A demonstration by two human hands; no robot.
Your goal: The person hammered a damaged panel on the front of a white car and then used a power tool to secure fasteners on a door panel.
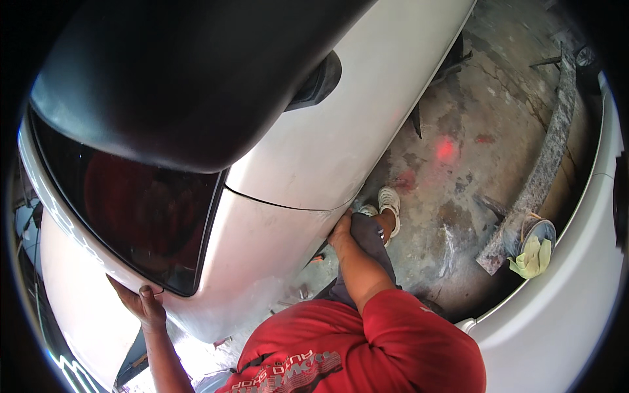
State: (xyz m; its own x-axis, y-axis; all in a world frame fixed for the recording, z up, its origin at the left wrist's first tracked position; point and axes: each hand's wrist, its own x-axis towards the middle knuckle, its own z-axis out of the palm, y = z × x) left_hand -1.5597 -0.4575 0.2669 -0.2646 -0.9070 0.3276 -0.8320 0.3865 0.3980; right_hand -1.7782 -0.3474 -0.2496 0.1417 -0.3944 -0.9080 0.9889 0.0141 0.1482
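A white car body panel [242, 249] with a dark window [151, 216] lies before me, and a thin seam crosses it. At its near left end, my left hand [143, 304] is closed on the edge by the window's corner, with the thumb on top. Farther right, my right hand [339, 230] is closed round the panel's lower edge beside the seam; some of its fingers are hidden underneath. A black part like a side mirror [318, 82] sits farther up the white bodywork.
A large dark blurred shape [177, 72] covers the upper left. On my right stands another white car body [557, 327]. A long worn beam [547, 160] lies on the stained concrete floor [452, 190], with a round tin [540, 232] and pale crumpled sheet [532, 259] near its end.
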